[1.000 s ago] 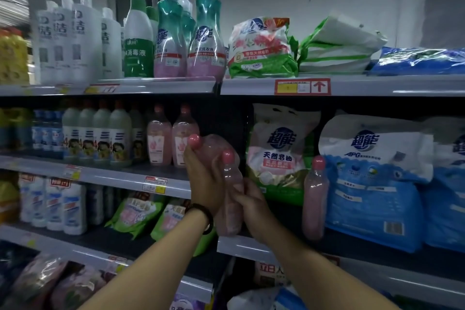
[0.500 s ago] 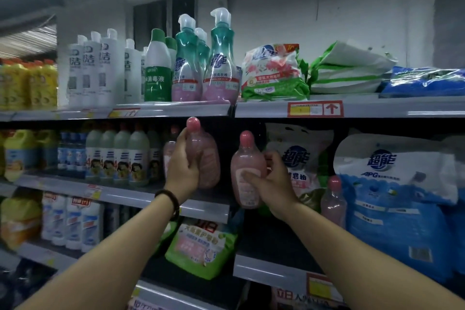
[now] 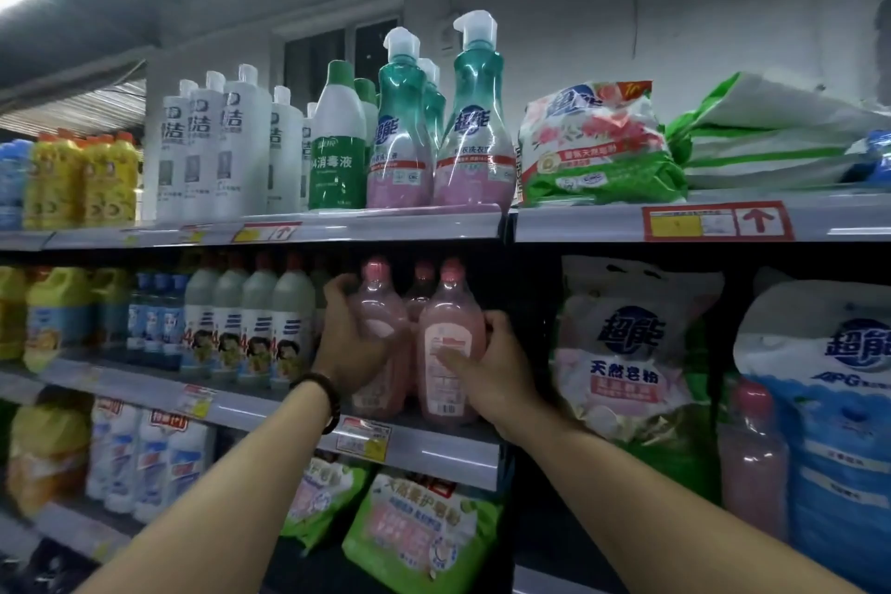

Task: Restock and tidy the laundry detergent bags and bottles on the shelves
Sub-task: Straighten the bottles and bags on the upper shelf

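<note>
Since half a second ago the left pink bottle [image 3: 381, 338] and the right pink bottle [image 3: 451, 338] have come down from mid-air to the middle shelf [image 3: 448, 453], and the hands have drawn together; the left fingers [image 3: 337, 287] curl round the left pink bottle's shoulder, grasping it, the left hand [image 3: 354, 347] seen from its back; the right thumb [image 3: 453, 359] lies across the right pink bottle's label while the right fingers [image 3: 496, 321] wrap its far side, so the right hand [image 3: 496, 376] grasps it too; both bottles stand upright, just beside each other, bases at the shelf's front; a third pink bottle [image 3: 423, 280] shows behind, between them; a dark bracelet [image 3: 324, 400] rings the left wrist, with a price tag [image 3: 362, 437] at its five o'clock on the shelf edge; at nine o'clock of the hands stands a row of pale red-capped bottles [image 3: 260, 318]; at three o'clock leans a white-and-pink powder bag [image 3: 627, 352], then a fourth pink bottle [image 3: 752, 449] and a blue bag [image 3: 848, 424]; at twelve o'clock, on the top shelf [image 3: 410, 224], stand teal pump bottles [image 3: 475, 135], a green powder bag [image 3: 598, 145] at their three o'clock.
</note>
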`<state>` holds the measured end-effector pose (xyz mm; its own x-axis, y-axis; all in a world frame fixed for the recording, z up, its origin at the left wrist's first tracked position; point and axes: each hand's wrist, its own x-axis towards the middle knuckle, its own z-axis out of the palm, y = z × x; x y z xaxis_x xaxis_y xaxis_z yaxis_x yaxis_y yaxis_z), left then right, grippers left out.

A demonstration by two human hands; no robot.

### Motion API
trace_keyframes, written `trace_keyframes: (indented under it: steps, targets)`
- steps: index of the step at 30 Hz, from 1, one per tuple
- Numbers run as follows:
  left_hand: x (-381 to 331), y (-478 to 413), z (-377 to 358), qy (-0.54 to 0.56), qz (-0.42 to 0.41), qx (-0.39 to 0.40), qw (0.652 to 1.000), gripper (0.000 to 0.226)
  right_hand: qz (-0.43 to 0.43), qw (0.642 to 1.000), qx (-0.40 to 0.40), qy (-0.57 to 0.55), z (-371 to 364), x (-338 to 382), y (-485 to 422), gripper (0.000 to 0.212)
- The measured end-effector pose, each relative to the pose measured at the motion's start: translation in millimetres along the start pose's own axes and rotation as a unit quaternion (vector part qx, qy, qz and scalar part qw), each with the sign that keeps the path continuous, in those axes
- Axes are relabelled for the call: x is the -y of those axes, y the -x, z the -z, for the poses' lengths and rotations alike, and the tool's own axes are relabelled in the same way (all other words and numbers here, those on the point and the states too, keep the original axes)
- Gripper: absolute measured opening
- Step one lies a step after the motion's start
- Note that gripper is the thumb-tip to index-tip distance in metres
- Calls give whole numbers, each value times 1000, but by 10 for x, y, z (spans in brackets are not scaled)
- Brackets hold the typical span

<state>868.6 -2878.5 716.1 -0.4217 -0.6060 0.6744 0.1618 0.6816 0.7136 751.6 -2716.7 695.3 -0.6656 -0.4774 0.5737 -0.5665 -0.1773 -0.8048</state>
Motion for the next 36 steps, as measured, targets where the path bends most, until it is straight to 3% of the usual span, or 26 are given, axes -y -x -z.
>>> trace_keyframes:
  steps: [3,7,13,18,21,25,29,31,33,36]
  targets:
    - [123,-16,-19,-3,-10,-26,1000,101,16,998,44,52,41,-79,50,69]
    - [133,6,16,-50,-36,-41,997,83,9,994,59,86,61,-77,92,63]
    - [149,-118,215,-98,37,-13,994,97,29,990,67,117,-17,19,77,59]
    - [122,-139,266,-143,46,-16,989,88,26,987,49,149,-221,83,57,63]
    - [103,-124,305,-143,55,-12,988,94,13,981,33,191,-327,113,51,64]
    - [59,-62,263,-148,62,-22,987,90,2,974,33,223,-333,163,66,55]
    - [-97,154,133,-203,88,-74,972,102,-7,972,53,227,-238,205,147,50]
    - [-274,420,23,-270,64,-116,954,95,7,972,55,230,-121,249,242,45]
    - [-433,719,-127,-299,-11,-115,947,82,20,967,48,249,71,299,378,40]
    - [-584,1101,-411,-195,-94,2,976,52,32,957,26,286,515,287,645,34]
